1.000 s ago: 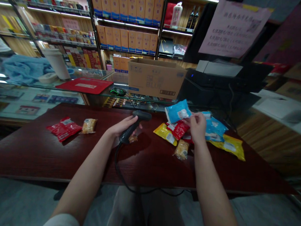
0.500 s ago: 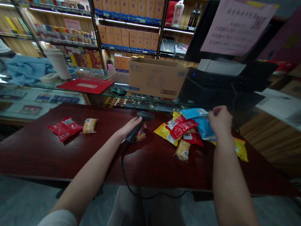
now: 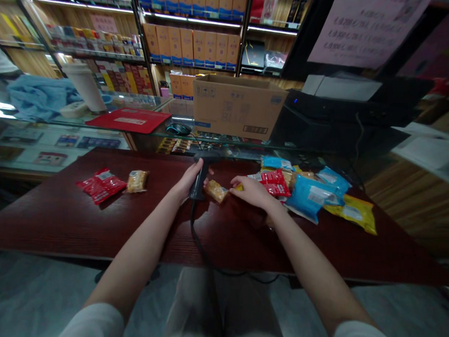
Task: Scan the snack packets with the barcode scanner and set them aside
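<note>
My left hand (image 3: 191,179) is closed around the handle of a black barcode scanner (image 3: 200,181), whose cable hangs down over the table edge. Just right of the scanner lies a small clear-wrapped snack (image 3: 217,191). My right hand (image 3: 250,191) is at the left side of the snack pile, fingers curled over a yellow packet (image 3: 240,186) that shows only between thumb and finger. Beside that hand are a red packet (image 3: 276,182) and a blue packet (image 3: 310,197). Another clear-wrapped snack is mostly hidden under my right forearm.
A red packet (image 3: 102,185) and a wrapped snack (image 3: 137,181) lie on the left of the dark wooden table (image 3: 64,223). Another yellow packet (image 3: 353,213) is at the right. Behind, a glass counter holds a cardboard box (image 3: 239,106), a mouse (image 3: 178,129) and a red mat (image 3: 130,120).
My right hand has let go of the blue packet, which now lies further right and nearer, and has moved left to the yellow packet. My left hand still holds the scanner.
</note>
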The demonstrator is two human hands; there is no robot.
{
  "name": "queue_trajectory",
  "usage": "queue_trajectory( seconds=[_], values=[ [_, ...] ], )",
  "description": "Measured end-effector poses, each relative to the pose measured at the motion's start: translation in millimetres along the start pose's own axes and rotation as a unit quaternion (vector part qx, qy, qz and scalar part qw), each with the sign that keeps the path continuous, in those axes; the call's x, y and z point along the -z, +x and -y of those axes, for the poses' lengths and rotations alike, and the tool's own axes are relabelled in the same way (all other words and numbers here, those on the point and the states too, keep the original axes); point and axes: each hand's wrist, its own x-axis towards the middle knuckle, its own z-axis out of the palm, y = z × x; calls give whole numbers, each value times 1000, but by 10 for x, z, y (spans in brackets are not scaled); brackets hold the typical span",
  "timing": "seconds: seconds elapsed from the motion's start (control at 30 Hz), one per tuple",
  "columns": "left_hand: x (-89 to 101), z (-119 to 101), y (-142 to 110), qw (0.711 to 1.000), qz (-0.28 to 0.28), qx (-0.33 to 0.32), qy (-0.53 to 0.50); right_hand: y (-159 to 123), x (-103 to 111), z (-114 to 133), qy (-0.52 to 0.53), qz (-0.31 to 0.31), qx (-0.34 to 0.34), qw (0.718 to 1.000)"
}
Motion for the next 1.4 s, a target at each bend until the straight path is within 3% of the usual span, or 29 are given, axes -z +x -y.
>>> queue_trajectory(
  seconds=[0.1, 0.3, 0.43, 0.67, 0.83, 0.97, 1.17, 1.4],
  values=[
    [-41, 107, 75, 999, -33, 29, -26, -12, -130, 59, -60, 20, 17, 998],
    [-144, 212, 105, 999, -9, 20, -41, -72, -200, 102, -124, 24, 29, 992],
    [-116, 138, 39, 999, 2, 9, -39, -95, -239, 142, -101, 7, -2, 995],
    [-125, 154, 26, 998, 12, 54, -36, -111, -446, 245, -56, -61, -20, 996],
    [-165, 158, 17, 998, 10, 32, -56, -67, -529, 173, 29, -137, 28, 990],
    [-180, 162, 12, 998, 33, 21, -48, -32, -521, 81, 96, -173, 58, 979],
    [-64, 39, -37, 997, 66, -28, 16, -92, -403, 74, 97, -211, 56, 971],
    [-77, -77, -162, 981, 170, -15, 98, -121, -96, -169, 51, -265, 24, 963]
  ],
)
